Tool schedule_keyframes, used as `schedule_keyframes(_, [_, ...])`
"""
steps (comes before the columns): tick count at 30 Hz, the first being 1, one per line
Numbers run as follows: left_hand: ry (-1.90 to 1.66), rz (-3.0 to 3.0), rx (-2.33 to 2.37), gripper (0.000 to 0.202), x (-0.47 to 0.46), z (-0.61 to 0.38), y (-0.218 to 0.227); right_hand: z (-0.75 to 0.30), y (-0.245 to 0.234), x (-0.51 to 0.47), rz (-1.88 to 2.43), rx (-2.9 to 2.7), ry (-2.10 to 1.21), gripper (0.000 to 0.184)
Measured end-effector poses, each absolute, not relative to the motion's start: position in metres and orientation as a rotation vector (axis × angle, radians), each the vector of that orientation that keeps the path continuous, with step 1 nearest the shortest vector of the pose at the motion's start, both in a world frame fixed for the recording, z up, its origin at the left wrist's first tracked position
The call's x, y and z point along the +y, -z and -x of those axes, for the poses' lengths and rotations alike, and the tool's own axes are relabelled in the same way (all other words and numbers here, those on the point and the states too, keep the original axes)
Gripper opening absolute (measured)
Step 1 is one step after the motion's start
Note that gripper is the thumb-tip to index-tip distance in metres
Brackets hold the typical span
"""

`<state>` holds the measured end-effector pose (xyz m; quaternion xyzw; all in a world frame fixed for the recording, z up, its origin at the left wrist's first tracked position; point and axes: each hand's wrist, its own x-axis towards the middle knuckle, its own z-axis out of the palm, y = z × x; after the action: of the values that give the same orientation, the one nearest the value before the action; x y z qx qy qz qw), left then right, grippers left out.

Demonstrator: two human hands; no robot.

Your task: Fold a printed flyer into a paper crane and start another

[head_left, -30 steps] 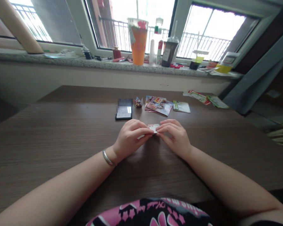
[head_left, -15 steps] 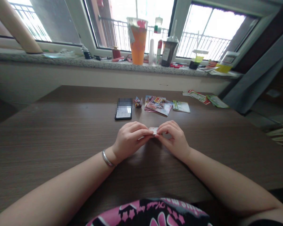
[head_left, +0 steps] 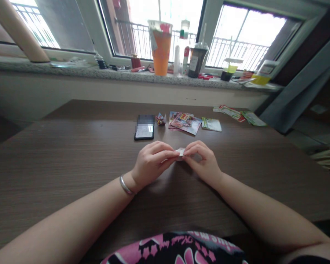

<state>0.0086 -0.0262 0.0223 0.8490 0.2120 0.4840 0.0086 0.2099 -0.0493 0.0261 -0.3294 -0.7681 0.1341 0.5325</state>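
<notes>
Paper (head_left: 180, 151): we find it at the fingertips of both hands, in the narrow gap between them, above or on the table (head_left: 178, 209) (we cannot tell whether its lower edge touches down).
Left hand (head_left: 153, 157): it grasps the paper's left end, thumb below and fingers laid along the top, with the back of the hand turned up.
Right hand (head_left: 205, 157): it pinches the paper's right end, thumb and index finger bowed into a rounded loop.
Paper's make: we see something thin, whitish and small, its full shape mostly hidden by the fingers.
Bangle (head_left: 125, 185): a smooth, silvery band round the left wrist.
Tabletop: brown, with fine streaked grain and a soft sheen.
Phone (head_left: 144, 130): a flat, dark-rimmed rectangle with its screen lit, beyond the left hand and apart from it.
Folded piece (head_left: 161, 120): small, pointed and many-coloured, just right of the phone.
Leaflets (head_left: 185, 124): glossy, printed sheets, overlapping, beyond the paper.
Pad (head_left: 213, 125): pale and rectangular, with a green edge, just beside the leaflets.
Sill (head_left: 121, 74): speckled grey stone; on it we note a tall, tapered orange cup (head_left: 161, 53) and a lidded dark cup (head_left: 197, 60), both with straws.
Shirt (head_left: 178, 249): black cloth printed in pink.
</notes>
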Motion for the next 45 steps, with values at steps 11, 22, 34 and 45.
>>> schedule_keyframes(11, [-1.503,-2.616,0.692,0.002,-0.0281,-0.0124,-0.0242,-0.2078,-0.0326,-0.0531,0.792,-1.886,-0.346,0.010])
schedule_keyframes(22, [-1.400,-2.708,0.728,0.005,-0.0275,-0.0137,-0.0238,-0.2071,-0.0306,-0.0529,0.804,-1.947,-0.279,0.012])
schedule_keyframes(34, [-1.322,-2.840,0.791,0.004,-0.0266,-0.0131,-0.0229,-0.2043,-0.0262,-0.0499,0.922,-2.009,-0.195,0.015])
schedule_keyframes(45, [-1.344,-2.784,0.744,0.008,-0.0256,-0.0148,-0.0241,-0.2045,-0.0290,-0.0499,0.959,-2.057,-0.069,0.014])
